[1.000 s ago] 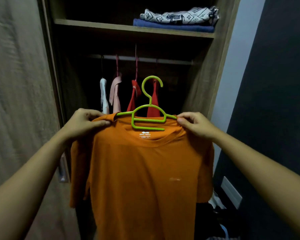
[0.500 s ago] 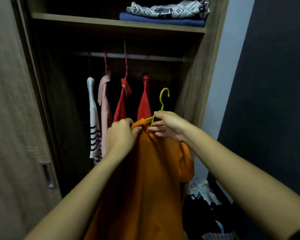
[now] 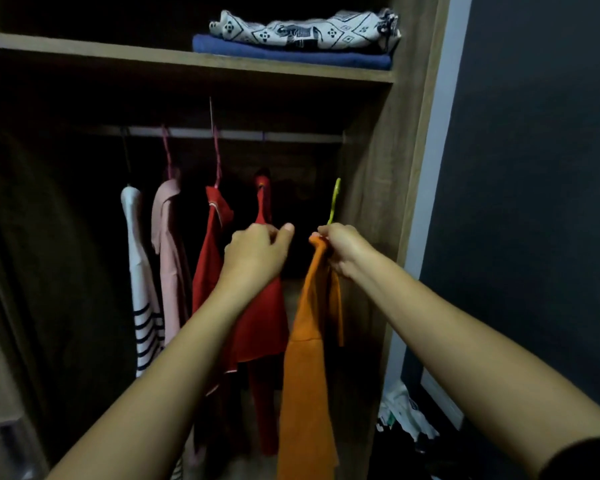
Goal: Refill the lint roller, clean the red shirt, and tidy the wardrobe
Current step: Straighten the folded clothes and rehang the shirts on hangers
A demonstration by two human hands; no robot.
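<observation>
Right hand (image 3: 340, 249) clamped orange shirt (image 3: 309, 368) at green hanger (image 3: 334, 202) neck, below rail (image 3: 243, 135). Left hand (image 3: 257, 254) loosely curled at red shirt (image 3: 260, 320), grip uncertain. Risk: hook missing rail, shirt dropping.

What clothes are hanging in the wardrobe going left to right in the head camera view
White striped top → pink shirt → red collared shirt → red shirt → orange T-shirt, held up on its green hanger by the right hand.

Right hand (image 3: 343, 249) gripping orange shirt (image 3: 309, 375) on green hanger (image 3: 334, 202), left hand (image 3: 257, 254) at red shirt (image 3: 260, 327)
</observation>
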